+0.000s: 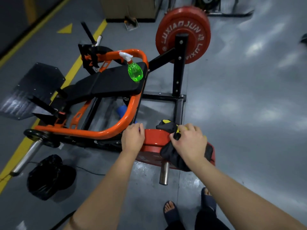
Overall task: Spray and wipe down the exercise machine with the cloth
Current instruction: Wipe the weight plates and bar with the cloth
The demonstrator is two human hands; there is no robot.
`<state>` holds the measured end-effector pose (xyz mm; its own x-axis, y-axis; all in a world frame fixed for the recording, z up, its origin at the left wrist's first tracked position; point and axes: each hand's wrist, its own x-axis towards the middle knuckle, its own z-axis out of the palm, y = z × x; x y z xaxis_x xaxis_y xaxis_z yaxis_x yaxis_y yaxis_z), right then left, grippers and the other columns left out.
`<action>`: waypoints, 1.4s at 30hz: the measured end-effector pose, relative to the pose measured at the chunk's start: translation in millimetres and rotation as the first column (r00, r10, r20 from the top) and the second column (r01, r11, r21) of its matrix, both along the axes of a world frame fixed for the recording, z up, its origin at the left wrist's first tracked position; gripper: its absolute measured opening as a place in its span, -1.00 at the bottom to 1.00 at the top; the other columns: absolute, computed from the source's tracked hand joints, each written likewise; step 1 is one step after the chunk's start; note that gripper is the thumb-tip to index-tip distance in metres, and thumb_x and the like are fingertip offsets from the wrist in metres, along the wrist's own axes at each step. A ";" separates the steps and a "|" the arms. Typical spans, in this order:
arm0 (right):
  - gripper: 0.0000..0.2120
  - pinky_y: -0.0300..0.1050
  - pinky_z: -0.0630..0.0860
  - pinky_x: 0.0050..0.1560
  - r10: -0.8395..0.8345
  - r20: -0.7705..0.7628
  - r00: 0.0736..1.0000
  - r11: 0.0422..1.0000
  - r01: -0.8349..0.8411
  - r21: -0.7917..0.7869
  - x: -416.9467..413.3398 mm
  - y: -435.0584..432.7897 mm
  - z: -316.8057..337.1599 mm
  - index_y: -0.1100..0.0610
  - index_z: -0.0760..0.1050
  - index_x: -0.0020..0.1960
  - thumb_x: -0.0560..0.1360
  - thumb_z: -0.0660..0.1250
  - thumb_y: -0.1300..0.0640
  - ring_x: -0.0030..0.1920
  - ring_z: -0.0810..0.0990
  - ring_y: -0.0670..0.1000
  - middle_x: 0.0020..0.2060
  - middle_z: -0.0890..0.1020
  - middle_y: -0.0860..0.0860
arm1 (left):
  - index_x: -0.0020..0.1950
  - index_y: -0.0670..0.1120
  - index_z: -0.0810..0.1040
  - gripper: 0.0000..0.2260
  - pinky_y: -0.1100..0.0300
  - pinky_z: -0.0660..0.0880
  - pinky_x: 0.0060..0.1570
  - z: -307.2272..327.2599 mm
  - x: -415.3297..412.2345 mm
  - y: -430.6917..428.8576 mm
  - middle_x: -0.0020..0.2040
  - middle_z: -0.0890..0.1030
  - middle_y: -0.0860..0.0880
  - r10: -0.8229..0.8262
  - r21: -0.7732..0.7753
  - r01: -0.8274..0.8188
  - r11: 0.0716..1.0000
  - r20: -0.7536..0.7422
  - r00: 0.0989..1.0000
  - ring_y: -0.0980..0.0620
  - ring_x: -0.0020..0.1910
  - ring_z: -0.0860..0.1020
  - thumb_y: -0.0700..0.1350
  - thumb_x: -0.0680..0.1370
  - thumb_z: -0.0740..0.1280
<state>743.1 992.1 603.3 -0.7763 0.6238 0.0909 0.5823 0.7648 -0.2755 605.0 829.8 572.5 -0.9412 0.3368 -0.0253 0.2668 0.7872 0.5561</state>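
Note:
The exercise machine (116, 128) has an orange tube frame and a black padded bench. A green spray bottle (134, 71) with a white trigger stands on the bench's far end. A red weight plate (153, 140) sits on the machine's near peg. My right hand (189, 141) grips a black and yellow cloth (171, 151) bunched against that plate. My left hand (132, 138) rests on the plate's left rim beside the orange tube, fingers curled over the edge.
A second red plate (182, 34) hangs on the black upright at the back. A black bag (49, 176) lies on the floor at the left, near a chrome peg (26, 158). Yellow floor lines (69, 75) run along the left. My sandalled feet (191, 208) stand below.

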 end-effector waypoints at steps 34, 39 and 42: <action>-0.75 -0.08 0.37 -0.36 0.035 -0.023 0.999 0.994 -0.032 0.107 -33.2 -20.3 5.3 0.01 0.65 -0.14 0.35 0.43 -0.16 -0.16 0.59 0.20 -0.23 0.57 0.04 | 0.10 0.08 0.73 -0.69 0.25 0.50 0.16 -2.5 12.3 21.6 0.05 0.72 0.19 -0.063 0.351 0.007 0.936 0.150 0.987 0.20 0.13 0.62 0.13 0.60 0.24; -0.70 -0.10 0.50 -0.36 0.226 -0.288 0.931 0.972 -0.196 0.129 -0.8 -13.3 -10.0 -0.05 0.66 0.00 0.41 0.29 -0.16 -0.02 0.60 0.12 -0.09 0.61 -0.03 | 0.00 0.09 0.73 -0.74 0.31 0.46 0.01 -5.7 -1.0 4.9 -0.10 0.71 0.20 -0.051 0.294 -0.018 0.956 0.226 0.973 0.28 -0.03 0.60 0.01 0.68 0.23; -0.71 -0.07 0.50 -0.29 0.015 -0.277 0.961 1.000 -0.019 -0.012 26.0 23.0 -22.4 -0.02 0.66 -0.04 0.44 0.26 -0.15 -0.06 0.62 0.16 -0.10 0.62 -0.01 | -0.16 0.00 0.67 -0.66 0.27 0.47 -0.13 -10.4 -4.8 -2.3 -0.26 0.65 0.08 -0.030 0.244 -0.033 0.969 0.250 0.968 0.21 -0.19 0.59 0.01 0.70 0.19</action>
<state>769.0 1015.2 580.9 -0.7326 0.6133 0.2951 0.4685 0.7689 -0.4351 600.2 827.5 562.1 -0.9156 0.3612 -0.1766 0.0937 0.6188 0.7799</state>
